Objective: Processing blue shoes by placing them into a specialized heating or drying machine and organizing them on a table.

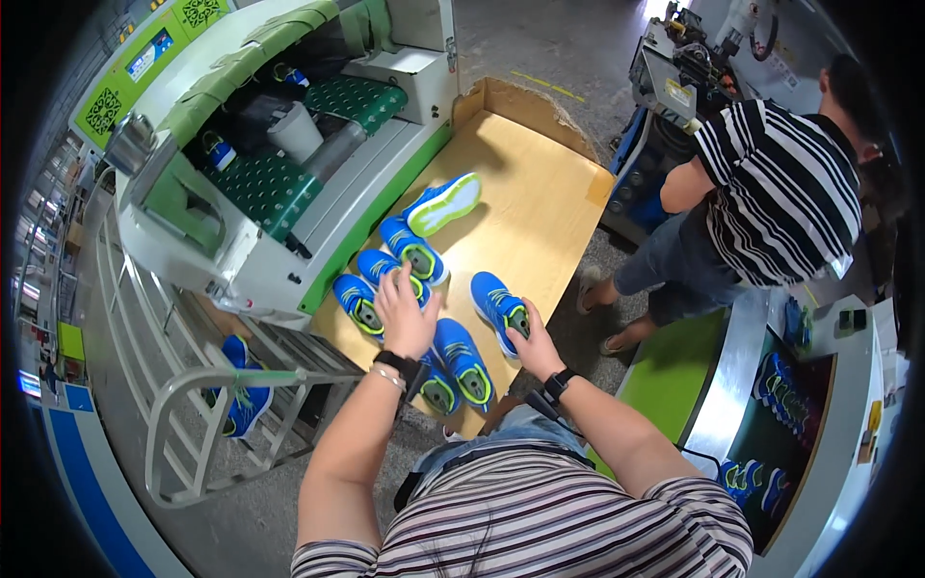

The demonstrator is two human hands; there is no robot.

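Note:
Several blue sneakers with lime-green linings lie on a light wooden tabletop [540, 178]. My right hand [536, 349] grips the heel of one blue sneaker [491, 294], its toe pointing away from me. Over on the left, my left hand [407, 316] has its fingers at the opening of another sneaker [374, 262] in a row and appears to grip it; the fingertips are partly hidden. Beside that hand is a further sneaker [355, 297]. A pair of sneakers [461, 352] sits close to me, between my forearms. One sneaker [443, 202] lies on its side, its pale sole showing.
A white and green machine [385, 207] with a dark green conveyor [361, 101] borders the table's left. A metal rail rack [183, 414] with sneakers stands at lower left. Another person [771, 193] in a striped shirt works at right, near a conveyor carrying more sneakers [780, 390].

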